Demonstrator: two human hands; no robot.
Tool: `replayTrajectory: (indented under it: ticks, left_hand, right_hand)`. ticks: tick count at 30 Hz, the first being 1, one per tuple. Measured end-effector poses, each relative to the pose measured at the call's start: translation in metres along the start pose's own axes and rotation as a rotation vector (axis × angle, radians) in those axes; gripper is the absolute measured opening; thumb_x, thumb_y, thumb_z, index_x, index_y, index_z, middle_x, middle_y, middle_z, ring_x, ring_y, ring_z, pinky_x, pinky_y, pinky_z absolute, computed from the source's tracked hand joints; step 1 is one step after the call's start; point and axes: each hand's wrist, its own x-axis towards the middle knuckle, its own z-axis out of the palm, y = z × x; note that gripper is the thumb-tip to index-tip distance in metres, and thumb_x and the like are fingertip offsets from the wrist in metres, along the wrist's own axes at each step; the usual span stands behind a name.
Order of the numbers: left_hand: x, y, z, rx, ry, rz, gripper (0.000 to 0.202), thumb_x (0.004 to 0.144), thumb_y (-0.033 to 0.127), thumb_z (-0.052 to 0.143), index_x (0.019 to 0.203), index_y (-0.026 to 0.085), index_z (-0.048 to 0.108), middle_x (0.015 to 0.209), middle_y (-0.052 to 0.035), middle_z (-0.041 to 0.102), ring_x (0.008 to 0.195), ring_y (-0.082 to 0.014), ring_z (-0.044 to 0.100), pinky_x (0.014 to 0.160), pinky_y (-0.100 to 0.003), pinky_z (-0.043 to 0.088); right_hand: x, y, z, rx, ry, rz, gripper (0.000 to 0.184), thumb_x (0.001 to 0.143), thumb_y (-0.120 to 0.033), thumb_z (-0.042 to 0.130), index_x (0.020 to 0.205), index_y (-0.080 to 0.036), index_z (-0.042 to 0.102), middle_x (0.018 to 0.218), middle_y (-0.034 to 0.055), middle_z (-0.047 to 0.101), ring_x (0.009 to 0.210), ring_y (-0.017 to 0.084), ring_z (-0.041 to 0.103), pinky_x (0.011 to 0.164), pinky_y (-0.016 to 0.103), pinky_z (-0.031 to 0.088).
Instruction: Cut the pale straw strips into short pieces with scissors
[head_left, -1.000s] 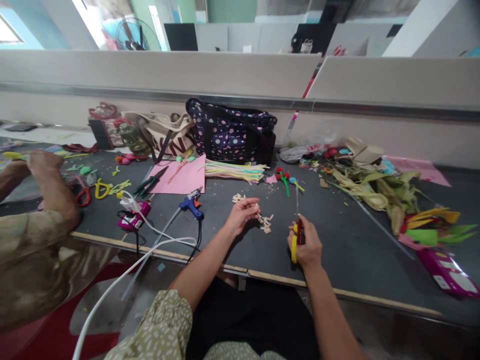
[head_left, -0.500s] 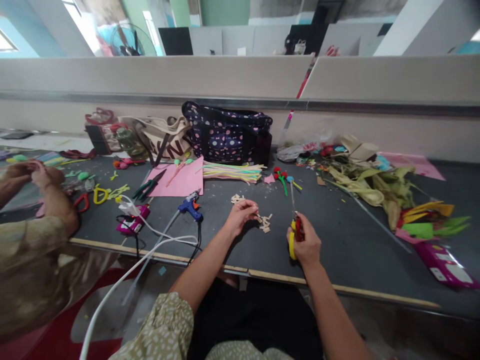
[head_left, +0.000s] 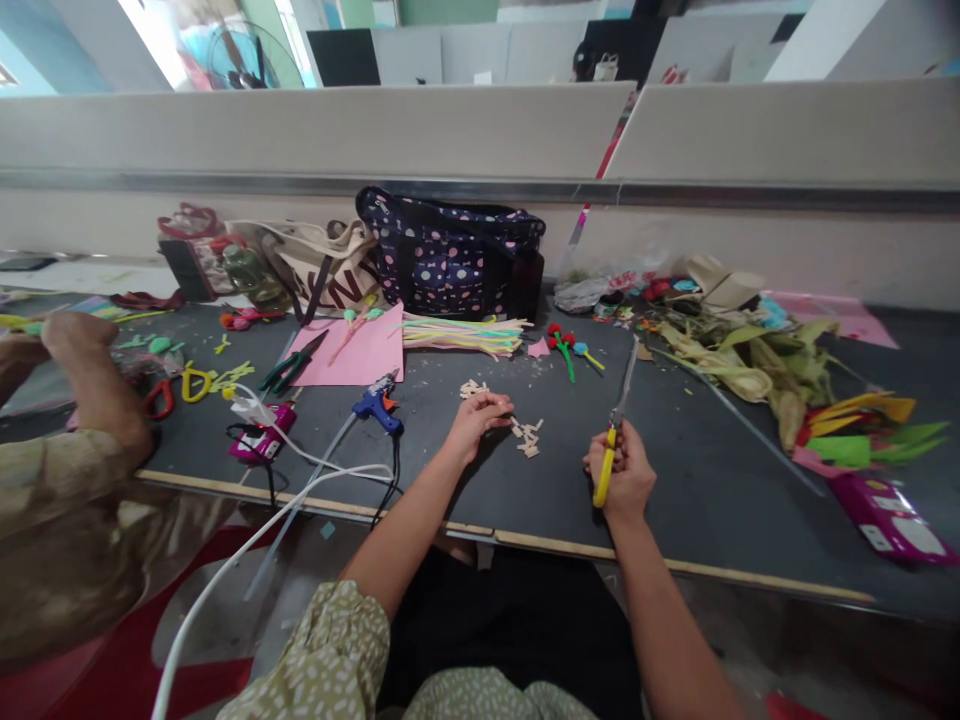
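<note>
My right hand [head_left: 628,475] is closed around the yellow-and-red handles of a pair of scissors [head_left: 615,428], whose blades point up and away over the dark table [head_left: 697,500]. My left hand [head_left: 480,418] rests on the table with its fingers curled and pinched together beside a small heap of beige cut pieces [head_left: 529,437]; what the fingertips hold is too small to make out. A second little heap of beige pieces [head_left: 472,388] lies just beyond that hand.
A blue glue gun [head_left: 377,402] with white cables, a pink sheet [head_left: 354,355], coloured strips [head_left: 461,336], green-handled scissors [head_left: 289,368] and a dotted bag [head_left: 450,262] lie to the left and back. Dried leaves [head_left: 750,370] fill the right. Another person's hand [head_left: 79,340] works at far left.
My right hand has tilted the scissors so the blades lean to the right and has drifted slightly right. My left hand stays by the beige pieces. The view shifted a little.
</note>
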Motion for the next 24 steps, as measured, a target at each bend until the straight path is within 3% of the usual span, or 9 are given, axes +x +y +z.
replayTrajectory:
  ticks: [3, 7, 11, 15, 19, 21, 24]
  left_hand:
    - [0.004, 0.002, -0.005, -0.041, 0.111, 0.01, 0.024, 0.056, 0.024, 0.08, 0.068, 0.013, 0.062, 0.111, -0.0107, 0.063, 0.091, -0.0175, 0.064, 0.075, -0.028, 0.053]
    - [0.007, 0.004, -0.009, -0.014, 0.194, 0.03, 0.025, 0.056, 0.026, 0.081, 0.069, 0.013, 0.063, 0.111, -0.0097, 0.063, 0.086, -0.014, 0.064, 0.075, -0.026, 0.053]
    - [0.003, 0.004, -0.006, -0.009, 0.12, 0.064, 0.028, 0.059, 0.029, 0.081, 0.073, 0.014, 0.063, 0.097, -0.0076, 0.067, 0.081, -0.0146, 0.066, 0.071, -0.026, 0.053]
    - [0.001, 0.002, 0.0, -0.034, 0.024, 0.07, 0.029, 0.062, 0.029, 0.081, 0.079, 0.014, 0.063, 0.082, -0.0054, 0.068, 0.076, -0.0161, 0.068, 0.068, -0.027, 0.053]
    - [0.001, 0.002, 0.003, -0.106, 0.033, 0.083, 0.033, 0.06, 0.027, 0.083, 0.085, 0.015, 0.065, 0.08, -0.0039, 0.069, 0.074, -0.0152, 0.068, 0.068, -0.027, 0.054]
    - [0.002, 0.002, 0.002, -0.131, 0.047, 0.08, 0.037, 0.059, 0.025, 0.083, 0.09, 0.015, 0.065, 0.079, -0.0033, 0.069, 0.072, -0.0142, 0.067, 0.067, -0.026, 0.053]
    - [0.004, 0.002, 0.001, -0.146, 0.059, 0.076, 0.035, 0.057, 0.024, 0.083, 0.086, 0.015, 0.065, 0.08, -0.0032, 0.069, 0.068, -0.012, 0.065, 0.064, -0.024, 0.053]
  right_hand:
    - [0.0, -0.002, 0.001, -0.006, 0.068, 0.02, 0.063, 0.077, -0.044, 0.059, 0.134, -0.021, 0.048, 0.087, 0.0031, 0.065, 0.067, 0.016, 0.064, 0.059, 0.03, 0.056]
    - [0.001, -0.005, 0.002, -0.012, 0.056, 0.011, 0.06, 0.078, -0.041, 0.059, 0.132, -0.018, 0.048, 0.09, 0.0052, 0.064, 0.074, 0.016, 0.065, 0.065, 0.03, 0.056]
    - [0.001, -0.013, -0.005, -0.044, 0.02, -0.079, 0.054, 0.078, -0.038, 0.057, 0.129, -0.02, 0.05, 0.1, 0.0074, 0.062, 0.08, 0.016, 0.063, 0.067, 0.03, 0.054]
    - [0.005, -0.029, -0.013, -0.27, -0.078, -0.219, 0.049, 0.076, -0.041, 0.063, 0.12, -0.022, 0.054, 0.095, 0.0049, 0.057, 0.074, 0.015, 0.057, 0.068, 0.031, 0.051]
    - [0.012, -0.041, -0.007, -0.434, -0.255, -0.372, 0.058, 0.073, -0.045, 0.066, 0.121, -0.019, 0.048, 0.106, 0.0108, 0.054, 0.091, 0.023, 0.055, 0.074, 0.036, 0.05]
    - [0.015, -0.042, 0.0, -0.489, -0.312, -0.455, 0.052, 0.075, -0.044, 0.064, 0.118, -0.018, 0.049, 0.107, 0.012, 0.054, 0.098, 0.026, 0.054, 0.078, 0.037, 0.049]
    - [0.023, -0.042, 0.007, -0.551, -0.33, -0.53, 0.037, 0.08, -0.039, 0.059, 0.111, -0.02, 0.053, 0.1, 0.0093, 0.056, 0.09, 0.022, 0.056, 0.073, 0.031, 0.048]
